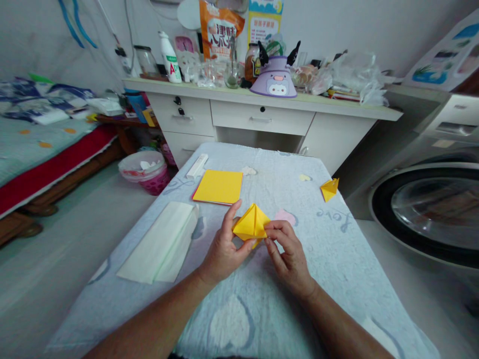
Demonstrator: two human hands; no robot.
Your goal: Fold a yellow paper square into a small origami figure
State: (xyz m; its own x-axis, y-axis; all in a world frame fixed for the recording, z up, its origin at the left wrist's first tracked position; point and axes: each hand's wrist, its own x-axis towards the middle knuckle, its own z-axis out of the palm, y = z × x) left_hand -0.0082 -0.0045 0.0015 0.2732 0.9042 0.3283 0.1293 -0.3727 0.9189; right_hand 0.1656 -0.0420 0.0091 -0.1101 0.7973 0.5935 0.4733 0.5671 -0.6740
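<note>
A folded piece of yellow origami paper (251, 222) is held up between both hands, above the middle of the cloth-covered table. My left hand (225, 247) grips its left side, with the thumb along the lower edge and the fingers at the side and behind. At its lower right corner, my right hand (287, 254) pinches the paper between thumb and fingertips. Just beyond lies a stack of square paper (219, 187) with a yellow sheet on top. Another folded yellow paper piece (330, 190) rests at the table's right edge.
A folded pale sheet (159, 244) lies on the table (232, 324) at left. Near the far left corner is a small white box (197, 166). A cluttered white desk (262, 119) stands behind, a washing machine (441, 199) at right, and a pink bin (155, 182) at left.
</note>
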